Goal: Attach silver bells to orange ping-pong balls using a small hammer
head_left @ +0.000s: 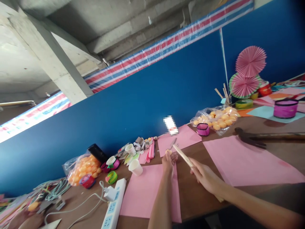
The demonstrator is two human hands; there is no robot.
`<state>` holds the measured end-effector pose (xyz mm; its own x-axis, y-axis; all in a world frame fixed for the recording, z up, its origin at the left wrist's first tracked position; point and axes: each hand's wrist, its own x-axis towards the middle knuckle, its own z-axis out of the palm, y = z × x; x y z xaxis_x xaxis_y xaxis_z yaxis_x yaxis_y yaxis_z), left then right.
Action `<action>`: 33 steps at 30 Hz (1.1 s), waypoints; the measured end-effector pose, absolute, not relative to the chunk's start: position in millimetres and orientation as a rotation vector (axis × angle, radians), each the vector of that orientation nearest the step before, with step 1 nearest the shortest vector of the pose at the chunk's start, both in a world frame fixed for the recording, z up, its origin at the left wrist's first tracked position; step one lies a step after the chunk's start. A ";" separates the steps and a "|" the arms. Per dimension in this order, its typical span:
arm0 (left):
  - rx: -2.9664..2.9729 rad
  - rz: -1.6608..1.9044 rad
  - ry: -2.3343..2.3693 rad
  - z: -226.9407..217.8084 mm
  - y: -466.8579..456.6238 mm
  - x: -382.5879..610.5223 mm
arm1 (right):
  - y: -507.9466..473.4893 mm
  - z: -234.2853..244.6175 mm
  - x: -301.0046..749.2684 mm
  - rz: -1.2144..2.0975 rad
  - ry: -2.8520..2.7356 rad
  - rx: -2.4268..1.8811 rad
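Ball [168, 152] pinched at left hand [169, 161] fingertips, held off bench [186, 190] for access; right hand [205, 176] at 4 o'clock clenches wooden stick [183, 155] aimed at it.

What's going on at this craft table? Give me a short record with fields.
left hand: pinches a small orange ball at its fingertips
right hand: grips a wooden stick, tip near the ball
under hands: pink paper sheet on brown table
nearby: paper cup, power strip, bag of orange balls, hammer
background: pink paper fans, blue wall
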<state>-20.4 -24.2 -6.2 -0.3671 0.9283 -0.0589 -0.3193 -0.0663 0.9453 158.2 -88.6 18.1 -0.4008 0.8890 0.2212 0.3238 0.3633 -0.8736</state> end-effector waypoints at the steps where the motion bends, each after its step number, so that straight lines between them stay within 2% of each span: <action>1: 0.747 1.620 1.211 -6.1 -24.1 -20.5 | -88.8 18.5 157.6 0.984 -1.889 -1.066; 33: 0.773 1.689 1.116 -9.7 -24.4 -22.0 | -70.8 35.0 172.7 1.064 -2.025 -1.110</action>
<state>-22.0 -24.4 -9.7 -0.3625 0.9319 0.0079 -0.3579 -0.1470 0.9221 172.7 -70.8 35.0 -0.4780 0.8708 0.1153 0.3989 0.3322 -0.8547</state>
